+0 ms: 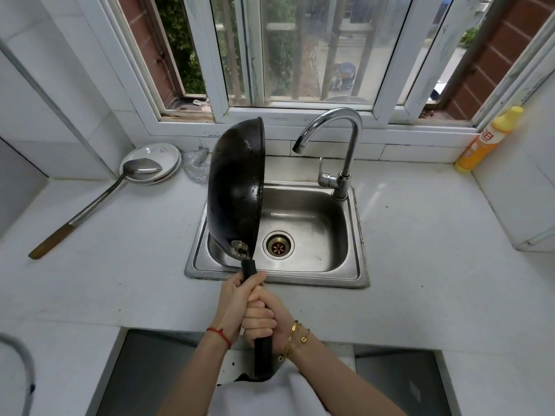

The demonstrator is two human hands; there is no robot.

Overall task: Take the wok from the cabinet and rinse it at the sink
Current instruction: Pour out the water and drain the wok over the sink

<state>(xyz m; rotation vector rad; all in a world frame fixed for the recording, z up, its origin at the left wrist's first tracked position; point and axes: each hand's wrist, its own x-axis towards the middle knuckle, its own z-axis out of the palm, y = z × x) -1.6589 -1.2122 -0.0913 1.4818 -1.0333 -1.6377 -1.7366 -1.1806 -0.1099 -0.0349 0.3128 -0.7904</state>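
Wok (235, 187) on edge over sink (354, 235), handle toward body.
Left hand (232, 307) and right hand (264, 316) clamp handle; faucet (336, 130) spout right of bowl.

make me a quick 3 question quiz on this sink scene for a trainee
1. True or false: water is running from the faucet.
2. Which way is the wok held? A) flat, B) on edge above the sink, C) upside down on the counter.
3. What rests on the plates?

Key:
1. False, no stream is visible.
2. B. The left hand and right hand both grip its handle.
3. The bowl of a long ladle.
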